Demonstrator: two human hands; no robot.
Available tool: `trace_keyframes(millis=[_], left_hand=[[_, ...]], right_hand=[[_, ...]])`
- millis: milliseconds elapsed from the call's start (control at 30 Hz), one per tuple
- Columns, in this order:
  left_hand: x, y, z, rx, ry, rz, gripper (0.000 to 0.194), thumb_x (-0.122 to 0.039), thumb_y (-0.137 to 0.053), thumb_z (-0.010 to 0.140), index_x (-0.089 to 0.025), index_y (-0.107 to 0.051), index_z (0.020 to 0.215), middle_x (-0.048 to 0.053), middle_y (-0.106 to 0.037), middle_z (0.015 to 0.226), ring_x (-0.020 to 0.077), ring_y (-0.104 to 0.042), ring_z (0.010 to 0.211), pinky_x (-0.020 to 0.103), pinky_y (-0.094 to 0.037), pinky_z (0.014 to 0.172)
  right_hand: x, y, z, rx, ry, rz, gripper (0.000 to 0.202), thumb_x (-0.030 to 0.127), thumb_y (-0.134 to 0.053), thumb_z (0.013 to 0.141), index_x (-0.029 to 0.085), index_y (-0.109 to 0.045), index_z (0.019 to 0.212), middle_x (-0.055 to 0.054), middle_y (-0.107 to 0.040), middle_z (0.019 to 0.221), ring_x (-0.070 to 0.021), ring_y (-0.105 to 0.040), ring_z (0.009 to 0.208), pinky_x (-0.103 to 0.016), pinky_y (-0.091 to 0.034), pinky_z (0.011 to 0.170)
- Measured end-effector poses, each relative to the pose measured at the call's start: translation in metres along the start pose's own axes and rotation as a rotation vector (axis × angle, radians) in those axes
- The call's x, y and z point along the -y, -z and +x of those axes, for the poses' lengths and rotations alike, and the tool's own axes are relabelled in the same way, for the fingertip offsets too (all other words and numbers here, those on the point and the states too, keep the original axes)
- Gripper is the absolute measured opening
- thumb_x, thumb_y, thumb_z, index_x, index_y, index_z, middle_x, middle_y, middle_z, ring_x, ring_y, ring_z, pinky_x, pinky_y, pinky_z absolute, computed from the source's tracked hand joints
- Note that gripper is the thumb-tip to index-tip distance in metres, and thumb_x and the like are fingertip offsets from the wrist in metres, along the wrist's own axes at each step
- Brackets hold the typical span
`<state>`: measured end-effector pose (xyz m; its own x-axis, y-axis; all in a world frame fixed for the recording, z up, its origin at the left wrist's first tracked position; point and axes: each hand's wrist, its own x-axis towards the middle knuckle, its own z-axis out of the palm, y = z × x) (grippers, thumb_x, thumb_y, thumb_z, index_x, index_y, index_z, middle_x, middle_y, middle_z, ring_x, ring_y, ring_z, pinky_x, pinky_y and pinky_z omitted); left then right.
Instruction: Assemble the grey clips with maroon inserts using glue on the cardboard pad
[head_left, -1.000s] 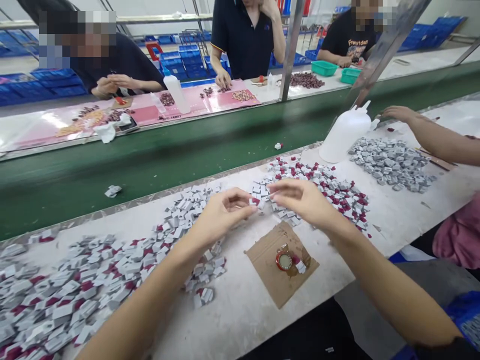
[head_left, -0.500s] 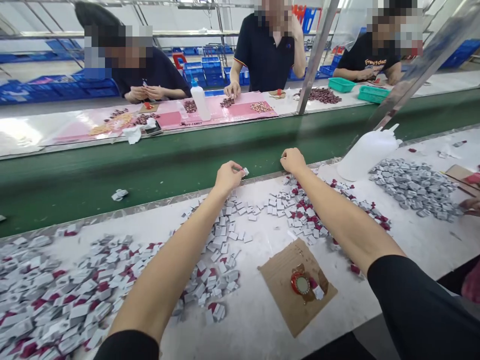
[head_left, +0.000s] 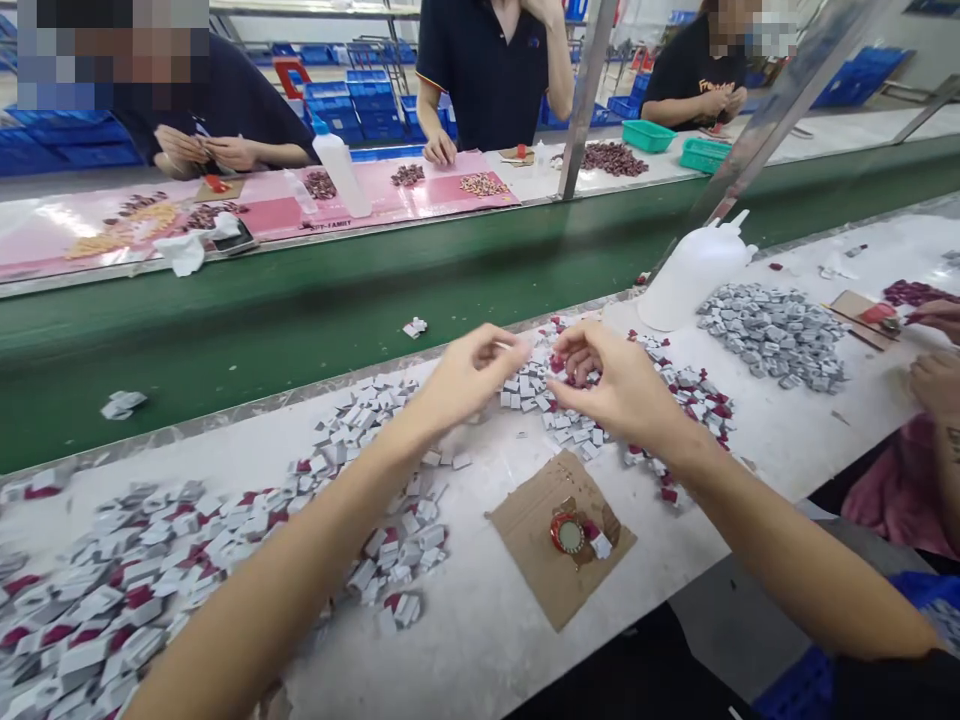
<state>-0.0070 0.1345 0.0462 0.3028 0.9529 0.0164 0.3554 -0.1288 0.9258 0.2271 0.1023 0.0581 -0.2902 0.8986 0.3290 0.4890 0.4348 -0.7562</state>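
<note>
My left hand point(head_left: 480, 372) hovers above the near edge of the table, thumb and fingers loosely bent with a gap between them and nothing visible in them. Close to its right, my right hand point(head_left: 611, 385) has its fingers curled and its thumb apart, over a pile of small grey and dark red pieces point(head_left: 529, 385). A small pale grey piece point(head_left: 415, 327) lies on the green belt point(head_left: 300, 345) beyond my left hand. In front of me, a cardboard square point(head_left: 555, 590) carries a red-rimmed round cap point(head_left: 567, 533) in a brown wet patch, with a grey and red piece point(head_left: 600, 543) beside it.
A large heap of grey and red pieces point(head_left: 112, 600) spreads at left. A white plastic jug-like container point(head_left: 686, 280) and a grey pile point(head_left: 772, 335) stand at right, near another person's hands point(head_left: 937, 375). Across the belt, several people work beside a white bottle point(head_left: 343, 175).
My left hand has let go of the small grey piece, which now lies on the belt. Both hands have drawn back and nearer each other; my right fingers have opened. The view has shifted right.
</note>
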Motion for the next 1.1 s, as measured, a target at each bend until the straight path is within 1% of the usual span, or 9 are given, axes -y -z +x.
trace_keyframes(millis=[67, 133, 233, 400, 533, 633, 700, 833, 1100], left_hand=[[-0.017, -0.024, -0.019, 0.17, -0.025, -0.131, 0.033, -0.05, -0.081, 0.099, -0.021, -0.078, 0.114, 0.008, -0.083, 0.109, 0.0247, -0.078, 0.099, 0.04, -0.062, 0.092], [-0.028, -0.04, -0.033, 0.239, -0.015, -0.198, 0.026, -0.044, -0.086, 0.096, -0.021, -0.08, 0.106, 0.007, -0.084, 0.105, 0.0235, -0.079, 0.097, 0.038, -0.062, 0.091], [-0.031, -0.052, -0.049, 0.261, 0.034, -0.313, 0.019, -0.038, -0.087, 0.095, -0.021, -0.081, 0.098, 0.006, -0.085, 0.101, 0.0222, -0.08, 0.095, 0.037, -0.063, 0.09], [-0.026, -0.074, -0.084, 0.244, 0.154, -0.57, 0.032, -0.049, -0.091, 0.095, -0.02, -0.082, 0.107, 0.008, -0.086, 0.105, 0.0212, -0.081, 0.093, 0.037, -0.065, 0.089], [-0.025, -0.093, -0.108, 0.234, 0.193, -0.551, 0.037, -0.055, -0.08, 0.102, -0.022, -0.079, 0.117, 0.01, -0.085, 0.11, 0.0249, -0.082, 0.094, 0.041, -0.066, 0.085], [-0.019, -0.085, -0.113, 0.2, 0.066, -0.162, 0.035, -0.047, -0.077, 0.104, -0.023, -0.077, 0.129, 0.012, -0.082, 0.12, 0.0287, -0.079, 0.108, 0.045, -0.064, 0.095], [-0.01, -0.068, -0.113, 0.088, -0.019, 0.22, 0.03, -0.034, -0.075, 0.103, -0.023, -0.076, 0.131, 0.013, -0.078, 0.128, 0.0326, -0.073, 0.119, 0.05, -0.061, 0.105], [0.014, -0.032, -0.115, -0.083, -0.019, 0.773, 0.025, -0.024, -0.07, 0.099, -0.024, -0.075, 0.124, 0.016, -0.071, 0.131, 0.041, -0.062, 0.127, 0.059, -0.053, 0.112], [0.033, -0.027, -0.117, -0.077, 0.058, 0.895, 0.02, -0.014, -0.06, 0.099, -0.022, -0.077, 0.105, 0.019, -0.07, 0.127, 0.0455, -0.061, 0.125, 0.064, -0.051, 0.112]], right_hand=[[0.015, 0.002, -0.029, -0.012, 0.053, -0.066, 0.023, 0.014, -0.073, 0.092, 0.025, -0.063, 0.109, -0.003, -0.074, 0.1, -0.0209, -0.071, 0.087, -0.036, -0.06, 0.079], [0.024, 0.003, -0.051, -0.042, 0.093, -0.11, 0.022, 0.01, -0.069, 0.095, 0.025, -0.064, 0.109, -0.003, -0.074, 0.102, -0.0215, -0.072, 0.09, -0.036, -0.061, 0.081], [0.026, 0.004, -0.078, -0.117, 0.08, -0.074, 0.019, 0.015, -0.077, 0.1, 0.026, -0.069, 0.113, -0.005, -0.076, 0.106, -0.0246, -0.074, 0.096, -0.039, -0.063, 0.085], [0.021, -0.005, -0.121, -0.194, -0.112, 0.31, 0.016, 0.023, -0.085, 0.103, 0.03, -0.079, 0.117, -0.004, -0.082, 0.111, -0.0242, -0.081, 0.104, -0.039, -0.07, 0.093], [0.019, -0.015, -0.147, -0.282, -0.156, 0.413, 0.015, 0.021, -0.085, 0.104, 0.031, -0.086, 0.115, -0.004, -0.084, 0.107, -0.0232, -0.082, 0.102, -0.036, -0.071, 0.092], [0.015, -0.013, -0.164, -0.285, -0.227, 0.388, 0.01, 0.029, -0.085, 0.104, 0.033, -0.088, 0.112, -0.005, -0.083, 0.103, -0.026, -0.082, 0.097, -0.039, -0.072, 0.087], [0.011, -0.008, -0.175, -0.259, -0.279, 0.339, 0.007, 0.033, -0.085, 0.104, 0.034, -0.089, 0.11, -0.006, -0.083, 0.102, -0.0288, -0.082, 0.096, -0.043, -0.073, 0.084], [0.007, -0.002, -0.195, -0.22, -0.327, 0.264, 0.006, 0.035, -0.085, 0.103, 0.036, -0.09, 0.107, -0.007, -0.085, 0.102, -0.0323, -0.082, 0.098, -0.048, -0.072, 0.084], [0.014, -0.012, -0.201, -0.151, -0.336, 0.263, 0.009, 0.03, -0.082, 0.104, 0.035, -0.089, 0.108, -0.005, -0.086, 0.104, -0.0311, -0.082, 0.097, -0.047, -0.07, 0.083]])
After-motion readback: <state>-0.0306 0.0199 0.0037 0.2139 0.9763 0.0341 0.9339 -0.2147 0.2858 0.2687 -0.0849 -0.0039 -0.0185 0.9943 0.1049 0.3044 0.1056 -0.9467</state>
